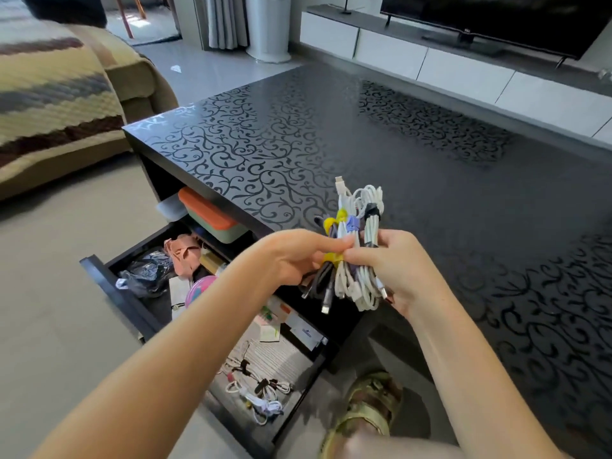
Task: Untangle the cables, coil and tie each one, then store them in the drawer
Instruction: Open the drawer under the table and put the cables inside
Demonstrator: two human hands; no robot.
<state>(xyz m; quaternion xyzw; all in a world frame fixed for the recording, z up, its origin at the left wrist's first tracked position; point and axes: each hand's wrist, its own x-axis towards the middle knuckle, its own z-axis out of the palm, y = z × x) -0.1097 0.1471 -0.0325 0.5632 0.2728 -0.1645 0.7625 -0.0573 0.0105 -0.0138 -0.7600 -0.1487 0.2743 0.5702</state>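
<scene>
A bundle of coiled cables (356, 246), white and dark ones bound with yellow, purple and black ties, is held upright over the near edge of the black patterned table (414, 154). My left hand (298, 256) pinches the bundle from the left at a yellow tie. My right hand (394, 263) grips it from the right, fingers curled round the white coils. Loose plug ends hang below the hands. Below and to the left, the drawer (109, 289) stands pulled out, with several tied cables (261, 392) lying at its near end.
The drawer also holds a black plastic bag (145, 273), a pink cloth (183, 255), a pink round object (198, 289) and papers. An orange-lidded box (212, 217) sits on the shelf under the tabletop. A sofa (56, 104) stands left, a TV unit (463, 67) behind. My sandalled foot (367, 409) rests beside the drawer.
</scene>
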